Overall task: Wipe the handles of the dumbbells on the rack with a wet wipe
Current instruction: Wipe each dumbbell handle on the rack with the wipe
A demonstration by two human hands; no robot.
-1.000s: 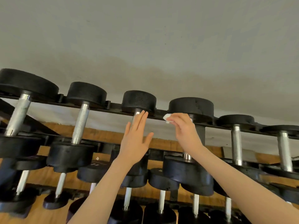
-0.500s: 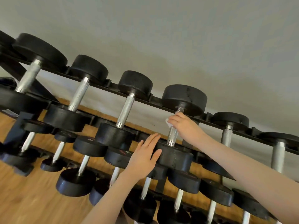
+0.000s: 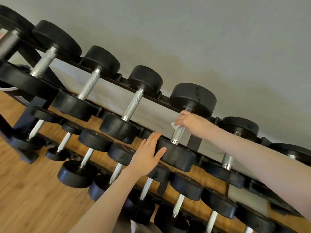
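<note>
Rack (image 3: 152, 96): rigid, top tier runs upper-left to lower-right. Dumbbell (image 3: 185, 132) on it: heavy, won't shift; axis runs from the near head up to the far head. Handle (image 3: 177, 134): knurled steel, grippy. Left hand (image 3: 148, 157) flat on the near head. Right hand (image 3: 188, 120) pinches the wipe (image 3: 175, 126), soft and limp, round the upper handle.

Both forearms are bare, no sleeves, and the hands (image 3: 146, 155) wear nothing.
</note>
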